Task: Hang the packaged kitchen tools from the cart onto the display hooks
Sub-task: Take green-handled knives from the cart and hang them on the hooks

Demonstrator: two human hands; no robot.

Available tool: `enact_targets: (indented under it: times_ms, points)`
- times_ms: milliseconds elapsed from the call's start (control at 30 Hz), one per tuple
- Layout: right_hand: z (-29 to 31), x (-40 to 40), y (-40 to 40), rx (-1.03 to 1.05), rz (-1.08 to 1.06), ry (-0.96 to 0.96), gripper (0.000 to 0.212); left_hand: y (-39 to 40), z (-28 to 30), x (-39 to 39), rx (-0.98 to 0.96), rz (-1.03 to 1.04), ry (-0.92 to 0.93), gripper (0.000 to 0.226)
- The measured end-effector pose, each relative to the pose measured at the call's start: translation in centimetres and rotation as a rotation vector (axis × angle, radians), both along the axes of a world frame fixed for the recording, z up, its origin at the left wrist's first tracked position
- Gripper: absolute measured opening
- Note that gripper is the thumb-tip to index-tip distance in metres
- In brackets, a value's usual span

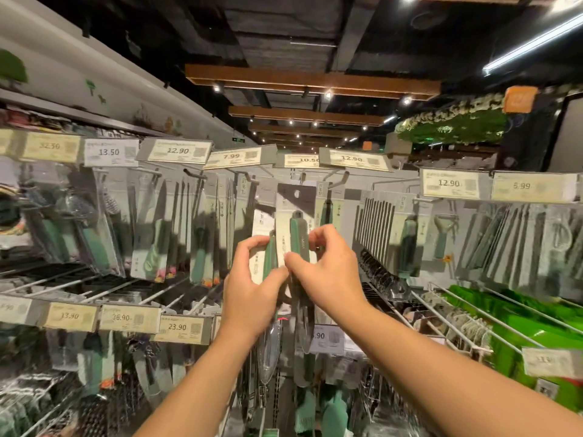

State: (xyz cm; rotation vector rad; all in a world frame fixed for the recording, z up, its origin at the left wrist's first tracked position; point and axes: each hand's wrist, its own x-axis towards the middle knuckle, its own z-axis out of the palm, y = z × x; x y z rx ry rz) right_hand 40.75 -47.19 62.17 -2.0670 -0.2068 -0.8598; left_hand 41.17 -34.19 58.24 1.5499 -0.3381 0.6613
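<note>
Below the 10.50 price tag (300, 160), both hands hold a carded green-handled kitchen tool (296, 228) upright, its long axis vertical: the left hand (252, 288) grips its left edge, the right hand (328, 266) pinches its right edge, and the card's hang hole (297, 193) sits just under the display hook (302, 178)

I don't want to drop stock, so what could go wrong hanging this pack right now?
The pack has its hole below the hook, so it could miss. Both the left hand and right hand pinch low, so the card may tip or slip.
</note>
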Motion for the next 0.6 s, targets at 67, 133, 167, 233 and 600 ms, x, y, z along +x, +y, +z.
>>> enact_targets:
  times_ms: [67,133,167,233,600]
  points:
    - [-0.1,-0.5,-0.7,-0.028,-0.023,-0.032,0.034,0.2,0.2,-0.2,-0.030,-0.008,0.009,0.033]
    - [-0.2,-0.9,-1.2,-0.059,-0.037,-0.079,0.037,0.5,0.4,-0.4,-0.039,0.001,0.014,0.028]
    - [-0.2,-1.0,-1.4,-0.061,-0.039,-0.105,0.040,0.6,0.4,-0.4,-0.030,0.008,0.020,0.030]
    - [-0.1,-1.2,-1.7,-0.049,-0.042,-0.150,0.045,0.7,0.4,-0.3,-0.025,0.015,0.034,0.032]
    - [2.0,0.0,-1.3,-0.031,-0.051,-0.217,0.058,0.9,0.4,-0.3,0.002,0.022,0.000,0.033]
